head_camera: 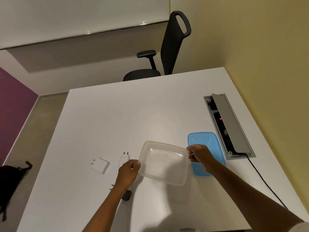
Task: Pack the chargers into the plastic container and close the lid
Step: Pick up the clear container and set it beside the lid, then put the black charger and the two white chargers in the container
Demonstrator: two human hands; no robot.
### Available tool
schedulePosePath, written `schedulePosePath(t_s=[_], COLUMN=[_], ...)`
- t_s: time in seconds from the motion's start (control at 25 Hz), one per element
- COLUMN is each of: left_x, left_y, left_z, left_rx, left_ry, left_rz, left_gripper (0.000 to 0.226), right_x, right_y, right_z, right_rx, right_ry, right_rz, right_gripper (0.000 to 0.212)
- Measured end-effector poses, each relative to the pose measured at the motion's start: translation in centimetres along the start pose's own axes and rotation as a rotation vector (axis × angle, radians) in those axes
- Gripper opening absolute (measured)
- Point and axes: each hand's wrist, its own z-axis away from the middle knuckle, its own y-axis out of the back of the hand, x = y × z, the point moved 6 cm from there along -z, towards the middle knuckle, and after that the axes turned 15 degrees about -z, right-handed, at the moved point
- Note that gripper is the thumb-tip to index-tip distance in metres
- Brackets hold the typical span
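A clear plastic container point(164, 162) is held tilted just above the white table, its open side facing me, with nothing inside. My left hand point(129, 171) grips its left rim and my right hand point(199, 155) grips its right rim. The blue lid point(211, 143) lies flat on the table behind my right hand. A white square charger point(100, 165) lies to the left. A second white charger point(124, 158) lies just beyond my left hand. A dark charger point(126, 195) with its prongs showing is mostly hidden under my left forearm.
An open grey cable box point(229, 124) is sunk into the table point(133, 114) at the right, with a black cable point(262, 178) running toward me. A black office chair point(168, 47) stands beyond the far edge. A dark bag point(10, 180) lies on the floor at left.
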Motion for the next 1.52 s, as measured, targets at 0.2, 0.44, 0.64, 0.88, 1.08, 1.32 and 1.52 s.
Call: schedulePosePath(t_s=[0.2,0.44,0.64,0.88,1.08,1.32,1.52], left_x=[-1.2,-2.0,-2.9,-9.5,-15.9,-19.3,-21.1], left_y=[-1.6,-2.5,-1.6,1.9,2.7,0.9,-0.4], left_z=[2.5,2.7,3.4,5.8,5.7,4.0,4.5], left_rx=[0.01,-0.012,0.048,0.369,0.347,0.112,0.035], left_ry=[0.036,0.101,0.082,0.125,0.232,0.228,0.21], left_rz=[0.053,0.085,0.029,0.059,-0.024,-0.236,-0.27], left_gripper=[0.012,0.032,0.042,0.053,0.058,0.063,0.067], right_x=[-1.6,-0.8,-2.0,-4.5,1.5,12.2,16.2], right_y=[-1.3,-2.0,-1.5,-10.3,-22.8,-29.5,-29.9], right_z=[-1.1,-1.9,-1.1,5.3,9.7,9.3,8.9], right_rx=[-0.067,-0.07,0.138,-0.024,-0.485,-0.599,-0.56], right_ry=[0.021,-0.005,0.199,0.425,0.298,0.341,0.51], right_rz=[0.06,0.141,0.387,0.251,0.462,1.202,1.367], right_gripper=[0.005,0.008,0.025,0.018,0.012,0.052,0.066])
